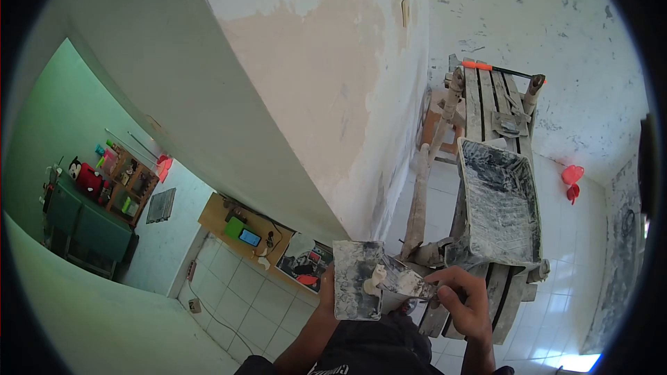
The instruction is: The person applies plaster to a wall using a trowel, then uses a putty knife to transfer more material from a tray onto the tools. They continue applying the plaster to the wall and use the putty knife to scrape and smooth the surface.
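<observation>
- Lettering (326,370), white on dark clothing (379,344) at the near edge of the head view, is cut off and too small to read.
- Phone (249,237) is lit, but its screen cannot be read; no brand can be made out on the tools.
- Left hand (326,290) is closed on the left edge of the plate (347,298), most of its fingers hidden behind it.
- Right hand (467,305) is narrow, thumb and forefinger pinching the right end of the scraper (410,282); its grip end is hard to make out.
- Plate and scraper are close together at the near middle, both smeared grey, with a pale lump of paste (376,278) on the plate's right part.
- Tray (501,201), coated inside with dried smears, stands on the plank bench (497,295) beyond the right hand and covers part of the planks.
- Metal blades (509,123) lie beyond the tray; an orange-handled tool (479,65) lies across the bench's far end.
- Wall (313,62), with a tan patch, juts between the bench side and the left room, blocking the view between them.
- Left of it, the phone and a green box (235,228) are on a wooden table (214,217).
- Far left, a red and black toy (85,175) sits near a shelf (132,184).
- Red bag (572,175) is right of the tray.
</observation>
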{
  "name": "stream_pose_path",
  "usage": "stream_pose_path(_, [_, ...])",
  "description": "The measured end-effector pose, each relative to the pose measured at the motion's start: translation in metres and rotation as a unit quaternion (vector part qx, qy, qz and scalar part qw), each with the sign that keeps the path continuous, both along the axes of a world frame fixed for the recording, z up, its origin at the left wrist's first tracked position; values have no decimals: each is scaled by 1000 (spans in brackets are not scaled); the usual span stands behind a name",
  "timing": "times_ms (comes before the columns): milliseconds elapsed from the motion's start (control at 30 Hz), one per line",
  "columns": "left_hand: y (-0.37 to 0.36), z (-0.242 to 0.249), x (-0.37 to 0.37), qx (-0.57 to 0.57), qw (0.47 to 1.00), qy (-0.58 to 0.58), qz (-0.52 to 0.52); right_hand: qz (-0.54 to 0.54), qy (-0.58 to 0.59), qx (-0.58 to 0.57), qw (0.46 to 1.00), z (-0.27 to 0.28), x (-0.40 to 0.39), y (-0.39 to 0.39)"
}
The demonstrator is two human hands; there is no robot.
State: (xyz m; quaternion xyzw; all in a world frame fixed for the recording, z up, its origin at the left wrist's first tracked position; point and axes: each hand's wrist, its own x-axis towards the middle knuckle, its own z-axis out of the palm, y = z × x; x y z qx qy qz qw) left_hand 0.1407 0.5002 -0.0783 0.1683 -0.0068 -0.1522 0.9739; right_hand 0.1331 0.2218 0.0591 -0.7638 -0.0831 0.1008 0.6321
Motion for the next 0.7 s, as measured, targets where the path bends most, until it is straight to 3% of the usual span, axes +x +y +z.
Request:
stream_pose_path(133, [-2, 22, -8, 110, 993, -25, 25, 24, -14, 61, 998, -5, 8, 4])
stream_pose_path(200, [-7, 26, -3, -154, 988, 0, -19, 26, -18, 79, 996, 3, 8, 15])
stream_pose_path(267, [-11, 4, -5, -164, 986, 2, -1, 19, -23, 106, 994, 7, 8, 32])
stream_pose_path(333, [-3, -25, -14, -164, 986, 6, 1, -22, 31, 244, 969, 5, 12, 51])
stream_pose_path(500, [34, -62, -52, -168, 985, 40, -25, -154, -2, 336, 929, -32, 60, 104])
stream_pose_path(533, [38, -60, -53, -163, 986, 32, -17, -175, -63, 304, 935, -42, 75, 114])
stream_pose_path(567, [36, -32, -61, 2, 978, 192, 79, -194, -122, 268, 936, -46, 87, 123])
stream_pose_path(667, [50, -41, -67, 43, 988, 132, 75, -212, -213, 211, 930, -37, 112, 139])
stream_pose_path(700, [47, -30, -68, 191, 954, 199, 122, -216, -214, 218, 927, -34, 118, 144])
